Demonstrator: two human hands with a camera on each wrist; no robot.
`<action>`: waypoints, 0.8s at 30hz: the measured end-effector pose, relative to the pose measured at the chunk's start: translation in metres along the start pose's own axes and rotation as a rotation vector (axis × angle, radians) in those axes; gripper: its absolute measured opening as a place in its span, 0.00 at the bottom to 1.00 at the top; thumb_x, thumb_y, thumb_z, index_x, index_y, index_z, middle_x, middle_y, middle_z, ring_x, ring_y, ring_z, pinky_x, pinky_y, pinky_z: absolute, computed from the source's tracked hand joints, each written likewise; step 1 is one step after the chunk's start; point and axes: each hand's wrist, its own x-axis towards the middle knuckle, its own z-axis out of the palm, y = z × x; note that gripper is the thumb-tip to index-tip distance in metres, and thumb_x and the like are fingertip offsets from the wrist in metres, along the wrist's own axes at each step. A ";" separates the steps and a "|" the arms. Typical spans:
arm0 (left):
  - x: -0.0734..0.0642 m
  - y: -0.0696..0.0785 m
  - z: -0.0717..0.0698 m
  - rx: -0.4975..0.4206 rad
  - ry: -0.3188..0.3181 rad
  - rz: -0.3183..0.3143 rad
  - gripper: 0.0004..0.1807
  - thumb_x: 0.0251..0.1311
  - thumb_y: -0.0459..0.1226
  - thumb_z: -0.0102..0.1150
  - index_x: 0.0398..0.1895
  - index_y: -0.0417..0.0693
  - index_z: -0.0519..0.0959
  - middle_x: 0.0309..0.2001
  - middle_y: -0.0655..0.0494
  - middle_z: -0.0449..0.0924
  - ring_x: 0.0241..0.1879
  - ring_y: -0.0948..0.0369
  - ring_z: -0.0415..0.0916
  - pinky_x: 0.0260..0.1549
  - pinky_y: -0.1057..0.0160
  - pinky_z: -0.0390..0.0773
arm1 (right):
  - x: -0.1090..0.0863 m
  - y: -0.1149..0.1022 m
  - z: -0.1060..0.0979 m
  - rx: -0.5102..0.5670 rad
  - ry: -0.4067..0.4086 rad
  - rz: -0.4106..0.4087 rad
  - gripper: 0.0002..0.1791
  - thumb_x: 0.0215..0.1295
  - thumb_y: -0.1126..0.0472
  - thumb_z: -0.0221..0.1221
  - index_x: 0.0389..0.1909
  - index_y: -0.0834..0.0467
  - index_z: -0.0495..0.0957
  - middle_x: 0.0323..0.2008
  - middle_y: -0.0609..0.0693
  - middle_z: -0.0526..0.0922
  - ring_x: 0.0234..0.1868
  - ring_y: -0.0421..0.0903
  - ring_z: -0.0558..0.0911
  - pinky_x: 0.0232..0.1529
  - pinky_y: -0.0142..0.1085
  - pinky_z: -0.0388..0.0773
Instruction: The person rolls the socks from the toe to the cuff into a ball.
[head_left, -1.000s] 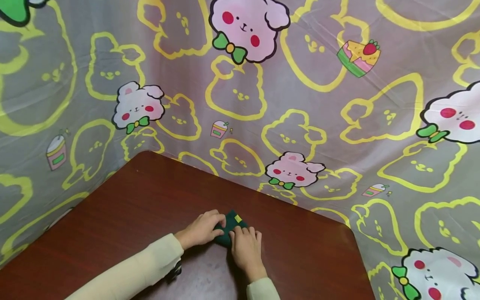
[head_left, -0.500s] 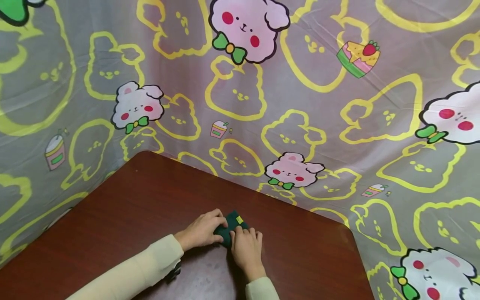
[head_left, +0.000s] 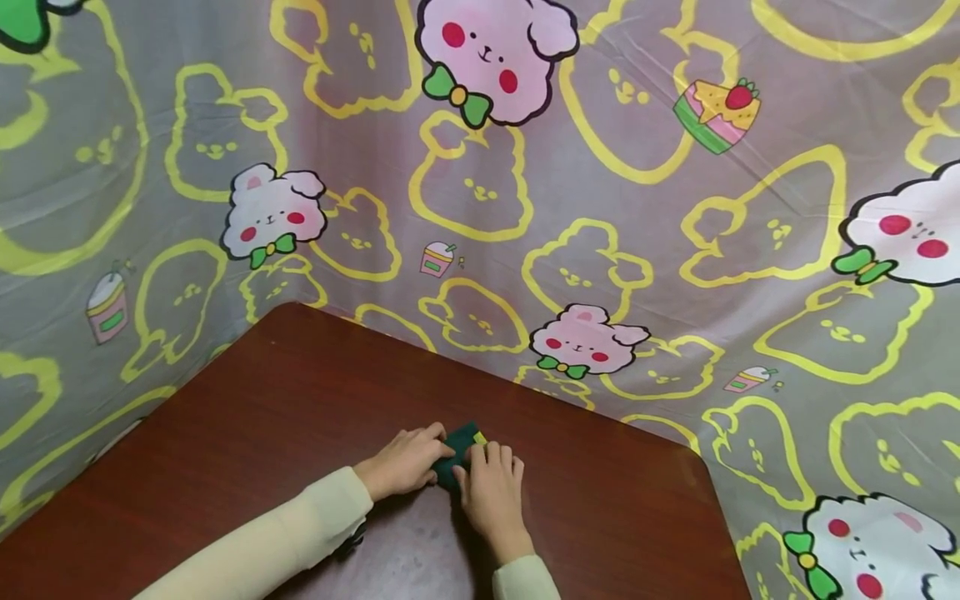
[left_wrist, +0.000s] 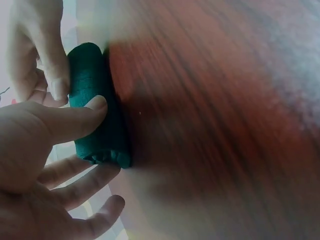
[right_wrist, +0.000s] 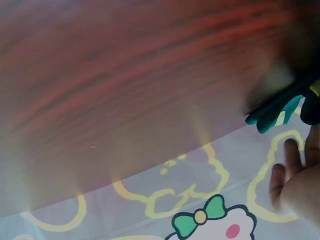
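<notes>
I have the green cloth roll (left_wrist: 107, 131) in the middle of the work, sitting on the table with a hand at each side. My head camera shows the left hand (head_left: 405, 461) on the left of the roll and the right hand (head_left: 492, 493) on the right. Both hands are holding it.

The left wrist camera shows me things the head camera can't. The left thumb lies over the top of the roll, two fingers tuck under its end, and one finger sticks out past it, free. I can see the layers at that end too. The right thumb or finger presses the roll near its other end.

Only the head and right wrist cameras show me the yellow tag (head_left: 481, 437), on the roll's far side. The right wrist camera also shows loose green flaps hanging off the roll, with part of a hand beside them. That picture is dark and a bit blurry.

Under the roll is a shiny red-brown wooden table (head_left: 330, 392), with a bright patch in front of the roll. Behind the roll hangs a big gray cloth (head_left: 360, 142) with yellow outlines, floppy-eared animal faces (head_left: 588, 342), drink cups (head_left: 437, 259) and a cake slice (head_left: 717, 117). Cream sleeves (head_left: 277, 537) come in on the roll's near side.
</notes>
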 end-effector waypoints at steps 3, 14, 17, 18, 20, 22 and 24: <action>-0.001 0.000 0.001 0.041 -0.036 -0.016 0.24 0.49 0.41 0.67 0.53 0.56 0.78 0.49 0.53 0.69 0.39 0.54 0.72 0.28 0.53 0.71 | -0.004 0.002 -0.001 0.029 -0.043 -0.049 0.17 0.54 0.42 0.61 0.37 0.49 0.73 0.37 0.45 0.68 0.42 0.49 0.65 0.44 0.51 0.57; 0.001 0.002 -0.004 0.283 -0.070 0.074 0.30 0.47 0.52 0.66 0.56 0.58 0.74 0.51 0.52 0.63 0.42 0.52 0.60 0.24 0.51 0.66 | -0.005 0.004 -0.010 -0.085 -0.103 -0.142 0.22 0.45 0.40 0.66 0.39 0.47 0.80 0.38 0.45 0.77 0.48 0.49 0.71 0.52 0.50 0.56; 0.004 0.002 -0.005 0.318 -0.034 0.110 0.22 0.49 0.48 0.66 0.49 0.57 0.78 0.47 0.56 0.66 0.41 0.54 0.60 0.24 0.51 0.66 | 0.000 0.002 -0.012 -0.116 -0.117 -0.157 0.23 0.43 0.39 0.67 0.37 0.49 0.79 0.36 0.46 0.78 0.48 0.48 0.72 0.53 0.50 0.56; 0.005 0.002 -0.004 0.327 -0.022 0.115 0.18 0.50 0.46 0.66 0.46 0.57 0.78 0.46 0.57 0.67 0.40 0.54 0.60 0.25 0.51 0.66 | 0.002 0.001 -0.012 -0.121 -0.110 -0.163 0.23 0.42 0.39 0.67 0.36 0.49 0.78 0.35 0.46 0.78 0.47 0.48 0.72 0.53 0.49 0.57; 0.006 0.001 -0.003 0.331 0.004 0.117 0.12 0.52 0.44 0.64 0.41 0.58 0.79 0.42 0.58 0.69 0.39 0.55 0.61 0.25 0.52 0.66 | 0.004 0.001 -0.011 -0.126 -0.094 -0.171 0.23 0.41 0.39 0.68 0.34 0.50 0.77 0.33 0.47 0.79 0.46 0.48 0.73 0.53 0.49 0.57; 0.007 0.001 0.000 0.324 0.031 0.118 0.10 0.53 0.42 0.62 0.40 0.57 0.79 0.40 0.57 0.70 0.39 0.56 0.63 0.26 0.51 0.67 | 0.005 0.002 -0.009 -0.123 -0.073 -0.174 0.24 0.39 0.39 0.69 0.32 0.50 0.76 0.32 0.47 0.79 0.44 0.49 0.74 0.51 0.49 0.59; 0.007 0.002 0.003 0.318 0.061 0.119 0.10 0.55 0.42 0.61 0.41 0.57 0.79 0.39 0.57 0.72 0.40 0.56 0.66 0.29 0.48 0.68 | 0.004 0.004 -0.008 -0.113 -0.062 -0.167 0.24 0.39 0.40 0.69 0.32 0.51 0.75 0.32 0.48 0.78 0.43 0.50 0.74 0.49 0.49 0.60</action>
